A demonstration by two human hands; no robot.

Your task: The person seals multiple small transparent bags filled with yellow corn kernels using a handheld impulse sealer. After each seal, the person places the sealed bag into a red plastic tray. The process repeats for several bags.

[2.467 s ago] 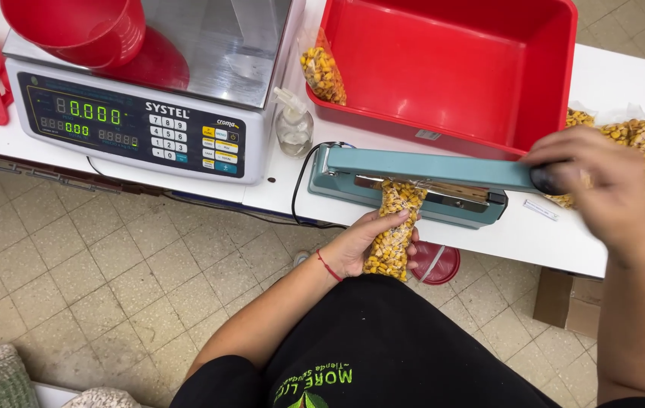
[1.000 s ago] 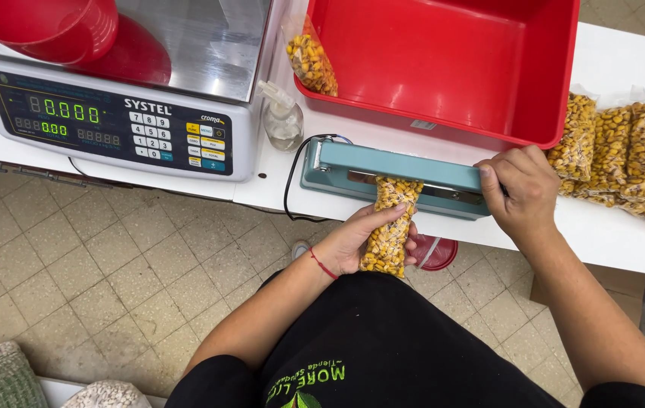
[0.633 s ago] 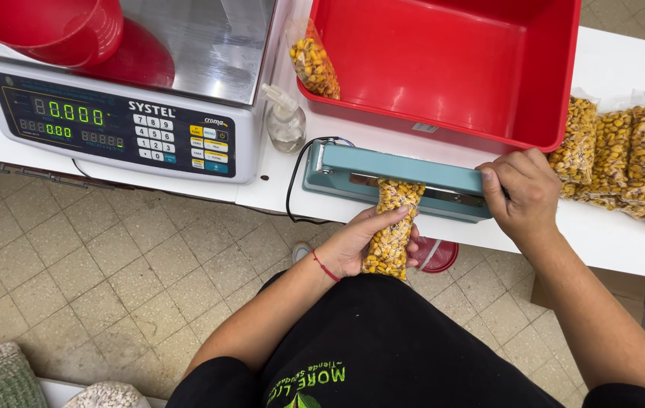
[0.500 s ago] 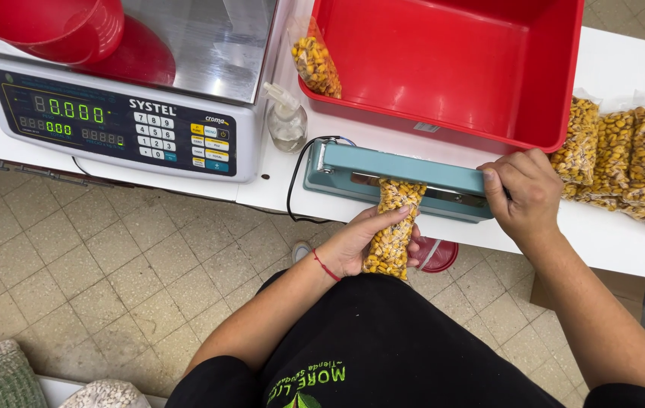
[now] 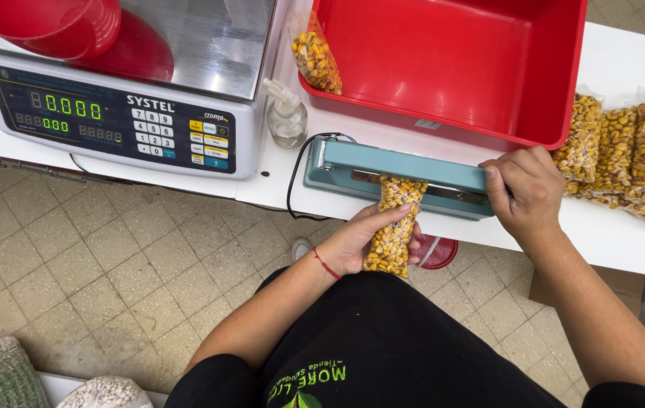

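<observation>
The left hand (image 5: 364,245) was wrapped around a clear bag of corn kernels (image 5: 395,227), propping it so its open top sat under the bar of the teal heat sealer (image 5: 405,175). The right hand (image 5: 525,193), at 3 o'clock of the bag, was clamped on the sealer's handle end, pressing it down. A red bin (image 5: 443,68) stood at 12 o'clock, a scale (image 5: 122,98) at 10, filled bags (image 5: 624,155) at 2; nothing blocked the bag

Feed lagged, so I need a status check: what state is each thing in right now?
Heat sealer: arm pressed down on the bag top.
Corn bag: filled, held in the left hand.
Right hand: grip on the sealer arm's end.
Scale: powered on.
Red tub: one bag inside.
Finished bags: piled at right.
</observation>
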